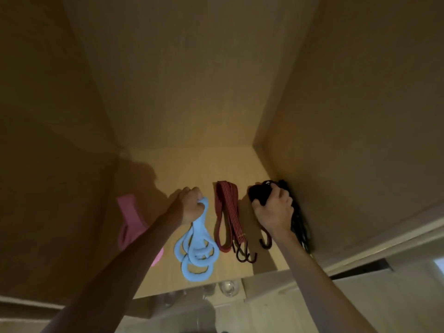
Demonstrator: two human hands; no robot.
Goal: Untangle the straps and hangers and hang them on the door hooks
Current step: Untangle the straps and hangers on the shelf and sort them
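Plastic looks stiff: your left hand (189, 205) grips the blue hanger (198, 234) at its top, right hand (274, 210) bunches limp black straps (259, 192)

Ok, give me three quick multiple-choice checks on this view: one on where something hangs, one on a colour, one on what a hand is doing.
1. Where does the red striped strap hang?
A. Between the ring hanger and the black straps
B. Left of the ring hanger
C. Right of the black straps

2. What colour is the ring hanger in the left hand?
A. Green
B. Light blue
C. White

3. What is the right hand doing?
A. Hanging open at the side
B. Holding the red striped strap
C. Gripping the black straps

Answers:
1 A: the strap hangs untouched, with the hanger on its left and the black bundle on its right.
2 B: its linked rings are plainly pale blue.
3 C: its fingers curl round the top of the black bundle.
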